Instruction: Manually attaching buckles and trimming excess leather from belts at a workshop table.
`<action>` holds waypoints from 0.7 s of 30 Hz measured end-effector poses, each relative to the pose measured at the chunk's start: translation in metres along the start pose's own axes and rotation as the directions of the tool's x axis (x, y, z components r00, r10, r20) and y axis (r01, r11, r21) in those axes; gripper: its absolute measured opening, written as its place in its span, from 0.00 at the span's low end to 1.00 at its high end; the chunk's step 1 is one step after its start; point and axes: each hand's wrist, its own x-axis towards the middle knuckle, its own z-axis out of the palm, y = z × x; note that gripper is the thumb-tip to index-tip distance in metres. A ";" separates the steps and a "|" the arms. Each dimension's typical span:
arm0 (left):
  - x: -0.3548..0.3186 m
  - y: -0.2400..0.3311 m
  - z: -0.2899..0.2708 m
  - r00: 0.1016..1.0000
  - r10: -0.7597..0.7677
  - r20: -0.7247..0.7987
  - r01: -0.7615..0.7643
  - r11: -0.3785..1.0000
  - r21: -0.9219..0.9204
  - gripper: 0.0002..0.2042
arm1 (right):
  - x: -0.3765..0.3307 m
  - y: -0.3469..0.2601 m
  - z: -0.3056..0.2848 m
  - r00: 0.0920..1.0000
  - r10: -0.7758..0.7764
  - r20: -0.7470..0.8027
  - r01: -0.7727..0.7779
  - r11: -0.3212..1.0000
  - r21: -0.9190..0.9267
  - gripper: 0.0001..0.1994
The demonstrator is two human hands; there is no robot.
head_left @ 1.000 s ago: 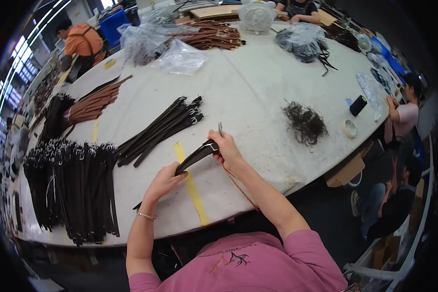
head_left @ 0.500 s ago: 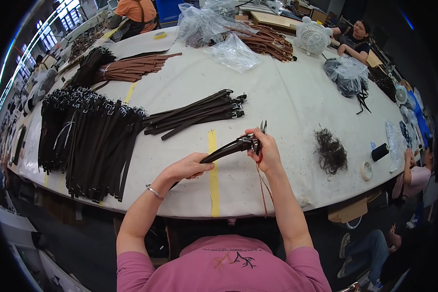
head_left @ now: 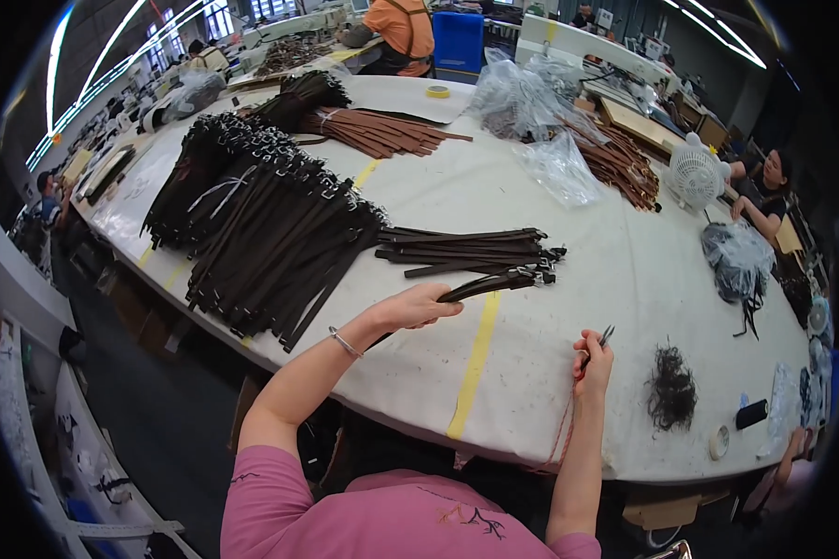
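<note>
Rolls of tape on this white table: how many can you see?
2: a yellow roll toward the far side of the table, and a pale roll near the right end, beside a black spool. Others may be hidden.

Long white lamps shine at the upper left, and more of them at the upper right. At the back, the windows are bright. The tabletop is wide and white. Behind it stand a blue box and a long white panel. The floor is dark. At the lower left there is a pale rack.
</note>
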 end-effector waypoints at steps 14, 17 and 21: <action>-0.024 0.002 0.009 0.964 0.099 -0.248 0.042 0.861 0.507 0.18 | -0.042 -0.015 0.048 0.963 -0.039 0.267 0.105 0.965 -0.239 0.13; -0.018 0.005 0.024 0.973 0.032 -0.228 0.096 0.846 0.525 0.17 | -0.045 -0.015 0.043 0.915 -0.201 0.349 0.321 0.888 -0.329 0.12; -0.013 -0.006 0.037 0.971 0.097 -0.220 0.053 0.807 0.588 0.16 | -0.066 -0.039 0.044 0.903 -0.123 0.411 0.328 0.814 -0.478 0.11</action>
